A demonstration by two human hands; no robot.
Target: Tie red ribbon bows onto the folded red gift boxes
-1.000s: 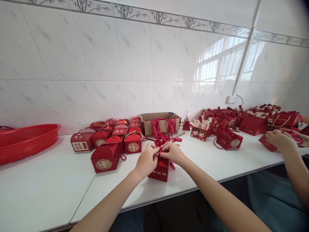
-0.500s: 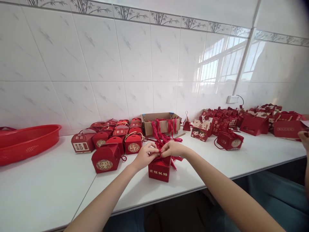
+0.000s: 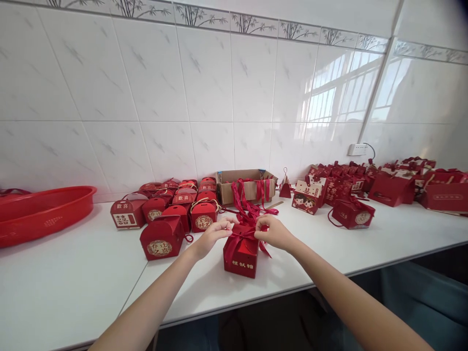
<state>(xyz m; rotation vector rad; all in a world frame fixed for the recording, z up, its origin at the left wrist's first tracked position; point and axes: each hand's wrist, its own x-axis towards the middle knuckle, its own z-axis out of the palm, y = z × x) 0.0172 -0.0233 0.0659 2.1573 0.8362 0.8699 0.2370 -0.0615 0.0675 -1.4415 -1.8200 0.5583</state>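
Note:
A small red box [image 3: 240, 263] with gold characters on its front stands near the table's front edge. Red ribbon [image 3: 243, 236] is crossed or knotted over its top, with an end hanging down the front. At the box's upper left, my left hand [image 3: 215, 235] pinches the ribbon between thumb and fingers. My right hand [image 3: 273, 233] is closed on the ribbon at the upper right. Behind the hands, more red ribbons [image 3: 239, 194] trail from a cardboard box [image 3: 226, 193].
Several red gift boxes [image 3: 161, 243] are grouped to the left, beside a large red basin [image 3: 47, 214]. On the right stand a red box with a cord [image 3: 351, 214] and many red bags [image 3: 393, 189]. A tiled wall [image 3: 208, 97] rises behind the white table [image 3: 91, 282].
My hands have moved apart, drawing the ribbon outward across the box top. A ribbon end now hangs over the box front. The other person's hand at the right edge has left the view.

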